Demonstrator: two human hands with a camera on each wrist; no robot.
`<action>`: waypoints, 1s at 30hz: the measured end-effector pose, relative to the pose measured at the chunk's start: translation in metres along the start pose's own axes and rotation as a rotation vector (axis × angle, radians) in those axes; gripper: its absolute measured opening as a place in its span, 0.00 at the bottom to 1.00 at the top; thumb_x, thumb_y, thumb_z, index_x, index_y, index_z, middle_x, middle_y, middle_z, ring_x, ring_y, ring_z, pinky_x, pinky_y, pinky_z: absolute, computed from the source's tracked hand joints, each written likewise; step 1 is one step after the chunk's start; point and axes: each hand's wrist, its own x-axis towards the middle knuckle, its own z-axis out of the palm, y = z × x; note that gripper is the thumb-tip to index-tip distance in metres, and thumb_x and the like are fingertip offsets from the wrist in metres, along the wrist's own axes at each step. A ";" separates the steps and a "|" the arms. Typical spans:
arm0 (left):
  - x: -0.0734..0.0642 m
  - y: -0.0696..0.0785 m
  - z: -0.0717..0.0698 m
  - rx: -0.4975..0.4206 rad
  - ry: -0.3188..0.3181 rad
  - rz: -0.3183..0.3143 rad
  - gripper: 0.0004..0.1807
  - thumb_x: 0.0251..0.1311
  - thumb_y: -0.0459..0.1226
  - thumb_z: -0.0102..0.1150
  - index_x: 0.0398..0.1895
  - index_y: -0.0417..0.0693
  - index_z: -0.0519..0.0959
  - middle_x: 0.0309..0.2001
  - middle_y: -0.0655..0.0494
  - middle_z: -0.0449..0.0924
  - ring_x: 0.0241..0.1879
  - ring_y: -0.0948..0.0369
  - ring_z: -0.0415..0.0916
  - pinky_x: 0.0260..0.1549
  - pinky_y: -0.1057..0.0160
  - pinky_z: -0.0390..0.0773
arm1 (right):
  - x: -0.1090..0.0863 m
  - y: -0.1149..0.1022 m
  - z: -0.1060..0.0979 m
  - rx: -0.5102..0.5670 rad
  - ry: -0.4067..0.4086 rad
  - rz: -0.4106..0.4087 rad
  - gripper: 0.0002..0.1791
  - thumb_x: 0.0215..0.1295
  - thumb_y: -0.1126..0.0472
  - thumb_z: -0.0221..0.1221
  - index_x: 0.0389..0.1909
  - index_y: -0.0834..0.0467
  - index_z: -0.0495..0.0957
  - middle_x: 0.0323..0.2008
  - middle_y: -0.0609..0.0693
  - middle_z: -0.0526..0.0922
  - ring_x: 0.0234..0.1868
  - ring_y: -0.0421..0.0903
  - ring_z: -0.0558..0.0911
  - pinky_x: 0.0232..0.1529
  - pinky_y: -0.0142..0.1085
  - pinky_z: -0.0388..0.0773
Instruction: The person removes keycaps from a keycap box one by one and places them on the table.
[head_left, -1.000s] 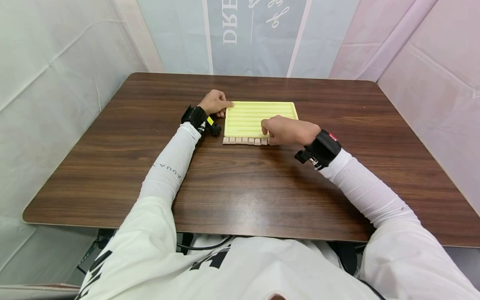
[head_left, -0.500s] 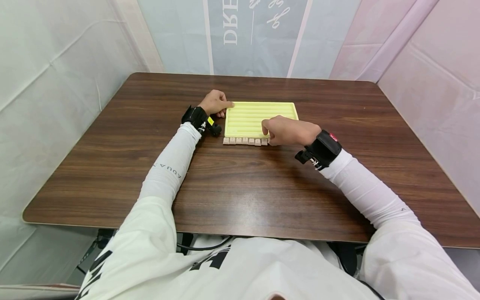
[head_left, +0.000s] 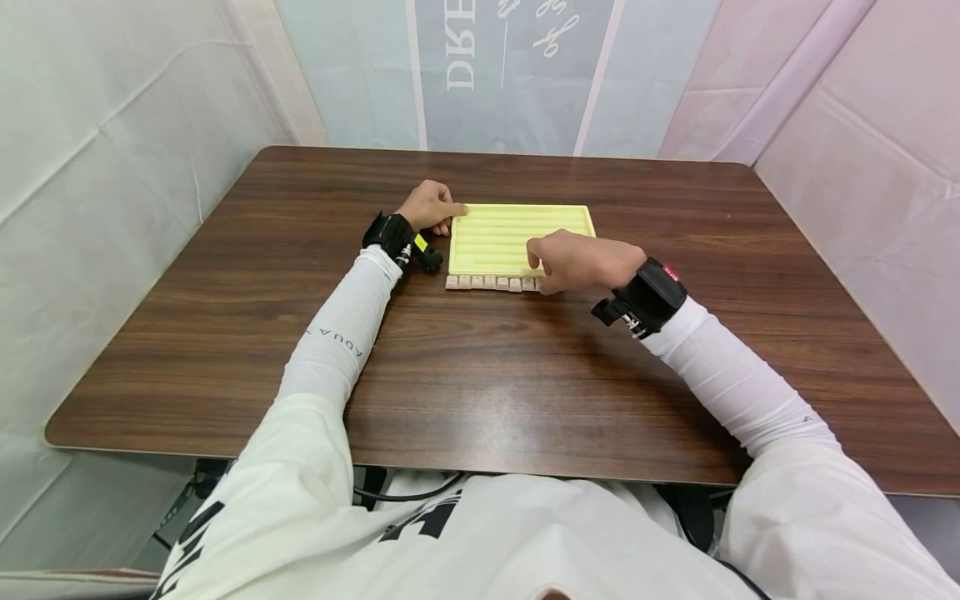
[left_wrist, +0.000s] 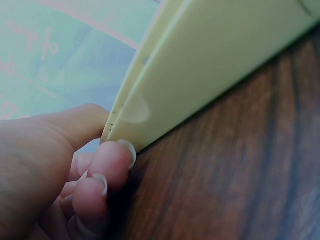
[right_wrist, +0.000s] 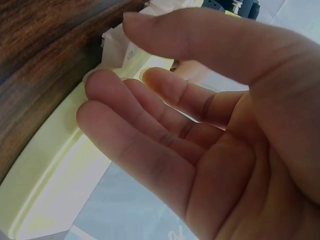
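A yellow ridged tray lies on the table, and a row of small beige keycap-like blocks lines its near edge. At the tray's far left corner my left hand pinches it. In the left wrist view, the thumb is over the tray's rim and a fingertip is against its side wall. My right hand is over the near right part of the tray, hiding that corner. Its fingers are loosely bent with nothing in the palm, and the thumb tip overlaps a block in the right wrist view.
The brown wood-grain table extends around the tray on every side. Pale fabric walls enclose its left, back and right. Each wrist wears a black camera mount.
My right hand has shifted very slightly right, its thumb and index finger a little farther along the block row. The left hand and tray stay put.
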 end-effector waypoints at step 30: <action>-0.010 -0.006 0.000 -0.013 0.058 -0.022 0.23 0.66 0.50 0.56 0.18 0.47 0.68 0.17 0.57 0.74 0.11 0.62 0.65 0.15 0.64 0.65 | -0.007 0.022 -0.022 0.051 0.058 0.085 0.24 0.72 0.52 0.51 0.61 0.62 0.65 0.45 0.57 0.78 0.42 0.50 0.78 0.43 0.40 0.73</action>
